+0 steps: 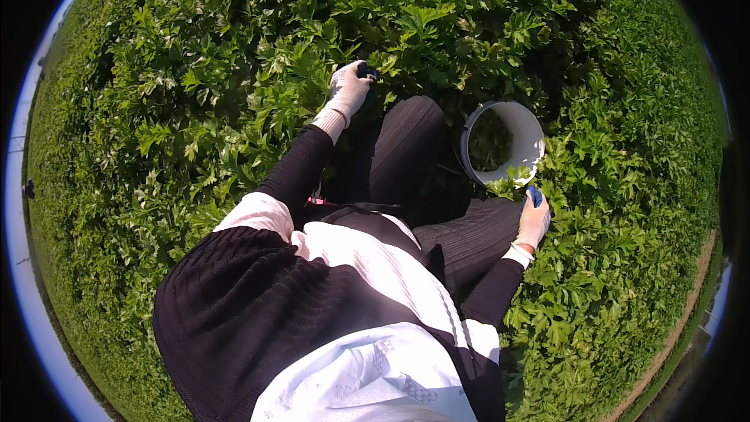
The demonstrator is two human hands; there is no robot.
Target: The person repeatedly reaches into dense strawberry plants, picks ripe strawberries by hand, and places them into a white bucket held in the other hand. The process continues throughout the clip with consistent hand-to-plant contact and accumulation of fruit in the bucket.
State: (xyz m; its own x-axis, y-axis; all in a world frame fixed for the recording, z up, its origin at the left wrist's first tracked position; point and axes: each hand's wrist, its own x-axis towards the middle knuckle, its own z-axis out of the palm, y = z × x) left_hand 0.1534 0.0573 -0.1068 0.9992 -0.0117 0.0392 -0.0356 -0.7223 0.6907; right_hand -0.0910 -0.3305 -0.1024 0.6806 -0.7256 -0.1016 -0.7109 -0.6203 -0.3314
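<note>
My left hand (350, 91), in a white knit glove with a blue palm, reaches into leafy green plants (304, 79) ahead of me. Its fingers are curled, and whether they hold a stem is hidden. A white bucket (529, 138) stands among the plants to the right of my knee, its mouth tilted towards me, with loose green leaves (491, 140) inside. Just below its near rim is my right hand (534, 220), gloved the same way, fingers bent. Lobed leaves (517, 176) lie at the rim close to those fingertips; I cannot tell if they are gripped.
Dense foliage (193, 58) surrounds me on all sides. My bent legs in dark ribbed trousers (407, 146) lie between the hands, one knee near the bucket. A bare dirt strip (668, 346) runs along the far right edge of the plants.
</note>
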